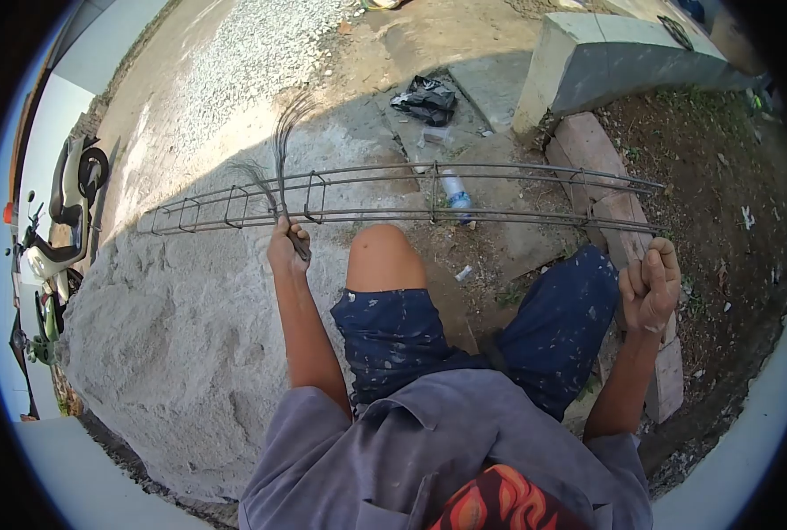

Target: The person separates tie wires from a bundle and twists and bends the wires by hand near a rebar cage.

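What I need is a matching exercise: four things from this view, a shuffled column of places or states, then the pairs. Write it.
Things:
1. Wire bundle
2. Steel cage
3. Black plastic bag
4. White-and-black scooter

Places or states:
A. Crumpled, beyond the long bars
B. Standing near the picture's left edge
C. Gripped in the left hand
D. Stretching across in front of the knees

Pairs: 1-C, 2-D, 3-A, 4-B

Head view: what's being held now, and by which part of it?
The left hand grips a bundle of thin wires near its gathered end. Whether the right hand holds anything cannot be told.
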